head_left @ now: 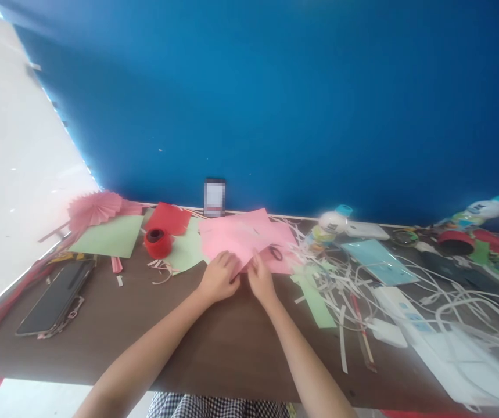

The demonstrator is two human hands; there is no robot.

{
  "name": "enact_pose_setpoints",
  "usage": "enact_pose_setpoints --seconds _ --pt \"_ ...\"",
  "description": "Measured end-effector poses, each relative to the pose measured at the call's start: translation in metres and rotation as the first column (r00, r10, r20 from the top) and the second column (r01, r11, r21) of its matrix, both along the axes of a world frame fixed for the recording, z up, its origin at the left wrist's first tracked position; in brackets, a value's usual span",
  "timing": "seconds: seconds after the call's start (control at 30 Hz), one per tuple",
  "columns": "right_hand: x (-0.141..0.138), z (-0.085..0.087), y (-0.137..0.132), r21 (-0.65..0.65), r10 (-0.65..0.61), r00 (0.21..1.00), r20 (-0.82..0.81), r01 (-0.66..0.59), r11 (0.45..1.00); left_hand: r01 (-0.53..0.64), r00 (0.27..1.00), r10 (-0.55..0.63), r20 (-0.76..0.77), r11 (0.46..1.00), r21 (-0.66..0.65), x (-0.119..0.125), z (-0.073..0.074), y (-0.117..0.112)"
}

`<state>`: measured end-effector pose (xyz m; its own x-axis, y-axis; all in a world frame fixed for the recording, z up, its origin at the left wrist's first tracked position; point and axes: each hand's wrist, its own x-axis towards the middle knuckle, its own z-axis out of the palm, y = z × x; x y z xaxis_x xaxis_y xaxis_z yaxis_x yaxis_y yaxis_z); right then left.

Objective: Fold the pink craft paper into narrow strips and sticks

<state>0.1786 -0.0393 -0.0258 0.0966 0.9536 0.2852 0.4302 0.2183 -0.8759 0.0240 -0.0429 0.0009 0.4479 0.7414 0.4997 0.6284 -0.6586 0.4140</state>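
Both hands meet at the near edge of a sheet of pink paper point(232, 232) in the middle of the table. My left hand point(219, 277) has its fingers closed on the sheet's near edge. Beside it, my right hand point(260, 278) pinches the same sheet near its corner. More pink paper point(282, 238) lies underneath and to the right. The dark handle of a pair of scissors point(276, 252) shows by my right hand, with the rest covered. Light green paper point(190, 249) sticks out at the left of the pink sheet.
A red tape roll point(157, 244) and a pink paper fan point(94, 209) are at left, with a phone point(55, 299) nearer. Another phone point(214, 197) leans on the blue wall. Paper strips, a bottle point(330, 226), white cables and a power strip point(406, 313) crowd the right.
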Motion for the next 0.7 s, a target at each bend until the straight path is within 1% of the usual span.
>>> enact_pose_setpoints --seconds 0.07,0.13,0.2,0.27,0.33,0.37,0.4,0.47,0.57,0.63,0.67,0.7 --pt "-0.003 0.002 -0.004 0.013 0.008 0.989 0.148 -0.01 1.0 -0.056 0.987 0.051 -0.155 0.998 -0.026 0.0 -0.001 -0.001" --pt "0.0 0.007 -0.006 0.067 -0.02 0.949 0.313 -0.001 0.998 -0.088 0.961 0.061 -0.271 0.992 -0.087 -0.004 -0.002 0.001" --pt "0.007 0.014 -0.006 0.161 -0.078 0.889 0.452 0.004 0.987 -0.086 0.938 0.034 -0.345 0.987 -0.138 -0.01 -0.001 0.006" --pt "0.017 0.018 -0.004 0.253 -0.162 0.832 0.53 0.028 0.967 -0.063 0.934 -0.002 -0.357 0.984 -0.169 -0.017 0.0 0.011" --pt "0.028 0.019 0.0 0.286 -0.206 0.795 0.571 0.042 0.957 -0.012 0.946 -0.054 -0.32 0.98 -0.201 -0.025 0.001 0.014" --pt "0.032 0.018 0.001 0.28 -0.199 0.783 0.589 0.032 0.959 0.019 0.953 -0.083 -0.29 0.976 -0.217 -0.029 0.002 0.015" --pt "0.036 0.017 0.003 0.26 -0.168 0.774 0.61 0.004 0.966 0.051 0.959 -0.112 -0.259 0.972 -0.231 -0.034 0.002 0.016" --pt "0.041 0.015 0.004 0.185 -0.064 0.767 0.638 -0.072 0.98 0.099 0.968 -0.151 -0.199 0.964 -0.247 -0.043 0.002 0.017" --pt "0.044 0.015 0.003 0.072 0.085 0.772 0.629 -0.166 0.983 0.112 0.979 -0.147 -0.14 0.967 -0.23 -0.056 0.001 0.018" --pt "0.044 0.018 0.001 0.047 0.127 0.776 0.618 -0.197 0.979 0.13 0.984 -0.153 -0.086 0.963 -0.235 -0.064 0.0 0.02" --pt "0.043 0.02 0.0 0.046 0.136 0.775 0.617 -0.209 0.977 0.142 0.987 -0.155 -0.033 0.957 -0.251 -0.067 -0.002 0.021" --pt "0.043 0.022 -0.001 0.047 0.143 0.774 0.617 -0.217 0.975 0.147 0.989 -0.137 0.057 0.951 -0.272 -0.07 -0.003 0.023"
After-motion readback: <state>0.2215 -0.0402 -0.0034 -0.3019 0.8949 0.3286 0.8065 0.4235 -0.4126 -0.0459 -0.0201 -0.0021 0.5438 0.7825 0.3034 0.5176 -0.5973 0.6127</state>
